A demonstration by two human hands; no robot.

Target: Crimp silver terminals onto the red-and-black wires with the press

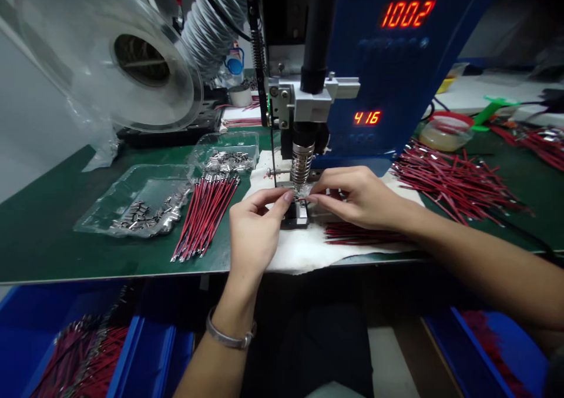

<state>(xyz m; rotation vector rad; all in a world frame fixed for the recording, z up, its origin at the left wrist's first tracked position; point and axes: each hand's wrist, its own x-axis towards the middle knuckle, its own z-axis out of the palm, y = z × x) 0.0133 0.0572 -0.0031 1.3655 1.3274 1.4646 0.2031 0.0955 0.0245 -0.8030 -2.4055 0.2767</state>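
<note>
My left hand (255, 227) and my right hand (352, 198) meet fingertip to fingertip at a small metal fixture (298, 211) under the spring-tipped head (302, 161) of a blue press machine (396, 63). Both hands pinch a tiny piece there that I cannot make out. A neat bundle of red wires (205, 217) lies left of my left hand. More red wires (361, 233) lie under my right wrist on a white cloth (304, 248).
Clear trays (145, 204) hold several small metal sleeves. A big loose pile of red wires (453, 180) lies at right. A clear reel (110, 51) hangs at upper left. Blue bins (88, 351) with wires sit below the green table edge (110, 274).
</note>
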